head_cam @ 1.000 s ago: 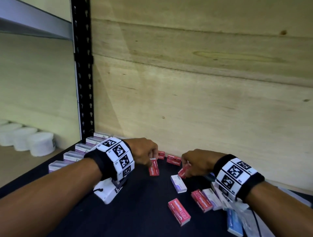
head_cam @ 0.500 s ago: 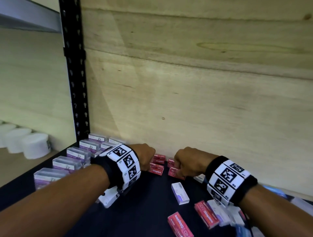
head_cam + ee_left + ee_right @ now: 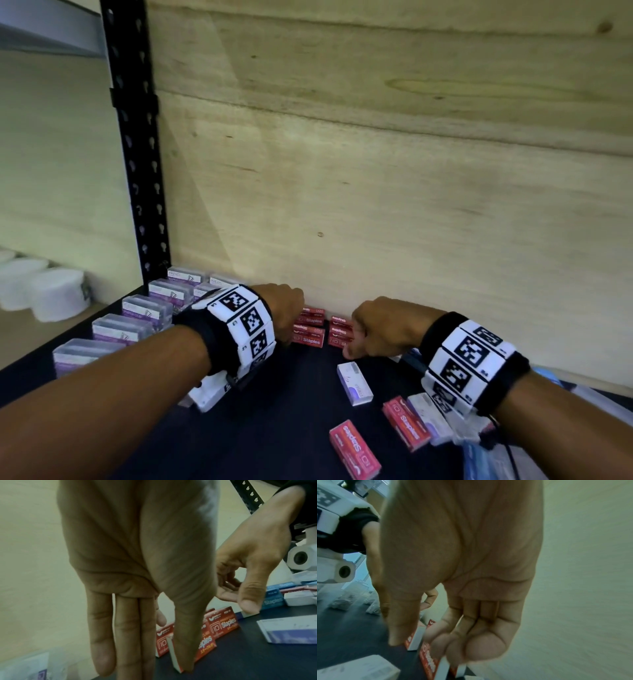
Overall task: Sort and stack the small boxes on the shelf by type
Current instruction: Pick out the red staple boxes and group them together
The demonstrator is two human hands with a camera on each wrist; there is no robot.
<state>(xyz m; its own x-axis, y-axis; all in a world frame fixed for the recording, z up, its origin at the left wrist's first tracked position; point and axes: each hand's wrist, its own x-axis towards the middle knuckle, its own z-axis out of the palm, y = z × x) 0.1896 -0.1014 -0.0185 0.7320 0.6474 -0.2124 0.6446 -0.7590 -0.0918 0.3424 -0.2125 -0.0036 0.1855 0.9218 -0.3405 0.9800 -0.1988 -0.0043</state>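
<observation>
Two short stacks of red staples boxes stand against the back wall, the left stack (image 3: 308,329) and the right stack (image 3: 339,333). My left hand (image 3: 289,308) is at the left stack; its thumb (image 3: 185,642) and forefinger pinch a red box (image 3: 206,644) there, while the other fingers hang straight. My right hand (image 3: 380,329) is at the right stack, its thumb (image 3: 399,628) and curled fingers (image 3: 471,650) pinching a red box (image 3: 428,661). Loose on the black shelf (image 3: 274,428) lie a white box (image 3: 354,383) and two red boxes (image 3: 406,423) (image 3: 354,448).
A row of clear boxes with purple labels (image 3: 147,305) runs along the shelf's left side, beside the black upright (image 3: 137,171). More white and blue boxes (image 3: 479,455) are piled under my right wrist. White tubs (image 3: 54,294) stand on the neighbouring shelf. The plywood wall (image 3: 376,205) closes the back.
Both hands carried a red box forward from mid-shelf to the stacks at the back wall. The view has shifted closer and slightly right.
</observation>
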